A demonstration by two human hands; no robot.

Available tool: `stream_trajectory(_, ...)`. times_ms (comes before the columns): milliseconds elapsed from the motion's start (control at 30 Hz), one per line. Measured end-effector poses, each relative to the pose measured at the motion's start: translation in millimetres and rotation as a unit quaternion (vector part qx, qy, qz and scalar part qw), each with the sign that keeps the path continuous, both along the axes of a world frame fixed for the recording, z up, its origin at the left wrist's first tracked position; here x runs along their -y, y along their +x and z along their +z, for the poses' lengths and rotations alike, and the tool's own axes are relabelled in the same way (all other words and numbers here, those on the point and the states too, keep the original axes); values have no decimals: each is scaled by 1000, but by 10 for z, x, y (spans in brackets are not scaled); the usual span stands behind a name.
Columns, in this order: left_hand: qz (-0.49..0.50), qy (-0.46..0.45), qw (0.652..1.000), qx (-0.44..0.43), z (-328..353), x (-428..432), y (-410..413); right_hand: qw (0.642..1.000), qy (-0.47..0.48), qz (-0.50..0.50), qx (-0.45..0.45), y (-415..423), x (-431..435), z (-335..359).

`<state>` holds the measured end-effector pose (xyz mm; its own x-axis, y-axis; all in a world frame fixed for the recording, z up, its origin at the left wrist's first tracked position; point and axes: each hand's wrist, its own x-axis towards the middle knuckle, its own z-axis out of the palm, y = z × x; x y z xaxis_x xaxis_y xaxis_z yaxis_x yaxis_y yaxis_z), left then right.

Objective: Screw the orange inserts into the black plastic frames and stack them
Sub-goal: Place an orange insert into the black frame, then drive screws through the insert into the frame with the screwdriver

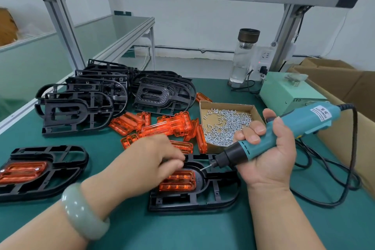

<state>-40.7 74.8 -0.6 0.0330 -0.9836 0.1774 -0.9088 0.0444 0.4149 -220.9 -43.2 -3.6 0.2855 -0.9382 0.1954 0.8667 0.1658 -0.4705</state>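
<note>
Far left on the green mat [182, 229] there's a finished frame [67, 160] lying flat with its orange insert [22, 171] seated in it. Behind that is a heap of bare black frames [81, 107], leaning on each other toward the back of the bench.

The person's left hand [150, 158], with a pale green bangle [83, 211] on the wrist, reaches in from the lower left. Its fingers are bent down onto the top edge of the frame being worked on [203, 180] – it's blurry there, so there's no telling if it's pinching anything. That frame lies flat at centre front, with an orange insert [178, 181] sitting in its arched opening.

Just behind the hand is a loose pile of orange inserts [166, 126], and next to it a shallow cardboard tray [203, 107] of small silver screws [225, 126].

The right hand [269, 154] is wrapped firmly around a teal electric screwdriver [284, 134], tilted so the bit points down-left at the frame just right of the insert – can't tell if the tip actually touches. Its black cord loops off to the right.

At the back right are a glass bottle [242, 57], a pale green power box [284, 91] and cardboard boxes [345, 79].
</note>
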Motion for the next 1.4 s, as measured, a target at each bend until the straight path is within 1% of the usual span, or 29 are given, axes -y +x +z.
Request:
stream_trajectory(67, 18, -54, 998, -8, 160, 207, -55, 1000, 2, -1, -4, 0, 6, -2)
stream_trajectory(133, 19, -65, 998, -4, 264, 465, -145, 1000, 5, 1, -6, 7, 14, -10)
stream_trajectory(300, -8, 23, 996, 89, 244, 1096, -388, 1000, 9, 4, -9, 17, 34, -9)
stream_trajectory(400, -11, 89, 974, 210, 161, 1303, -491, 1000, 10, 6, -1, 19, 41, -10)
stream_trajectory(433, -6, 116, 966, 231, 140, 1348, -515, 1000, 9, 8, 2, 19, 44, -11)
stream_trajectory(533, 32, 186, 958, 215, 177, 1421, -551, 1000, 4, 6, 2, 12, 49, -15)
stream_trajectory(600, 21, 181, 953, 241, 218, 1445, -552, 1000, -1, 5, -2, 12, 49, -18)
stream_trajectory(667, 4, 156, 948, 277, 247, 1421, -562, 1000, -2, 2, -8, 18, 48, -18)
stream_trajectory(700, 0, 136, 951, 276, 237, 1416, -566, 1000, -1, 1, -8, 22, 49, -19)
stream_trajectory(767, 9, 91, 972, 218, 232, 1400, -557, 1000, 2, 1, -6, 26, 51, -19)
stream_trajectory(833, 15, 36, 994, 102, 248, 1380, -507, 1000, 2, -3, -6, 26, 53, -22)
stream_trajectory(867, 12, 18, 999, 42, 260, 1369, -476, 1000, 1, -5, -8, 26, 52, -22)
stream_trajectory(967, 6, -22, 996, -85, 317, 1305, -422, 1000, -1, -8, -15, 29, 49, -25)
stream_trajectory(1067, 33, -82, 974, -206, 405, 1227, -426, 1000, -2, -9, -18, 35, 43, -31)
stream_trajectory(1133, 75, -127, 939, -309, 476, 1136, -406, 1000, -4, -10, -17, 31, 42, -32)
stream_trajectory(1200, 104, -160, 888, -417, 532, 995, -336, 1000, -8, -14, -19, 20, 42, -24)
stream_trajectory(1300, 82, -184, 805, -558, 534, 654, -189, 1000, -12, -19, -19, 7, 38, -13)
stream_trajectory(1400, 63, -219, 725, -650, 396, 270, -107, 999, -12, -30, -12, 14, 37, -24)
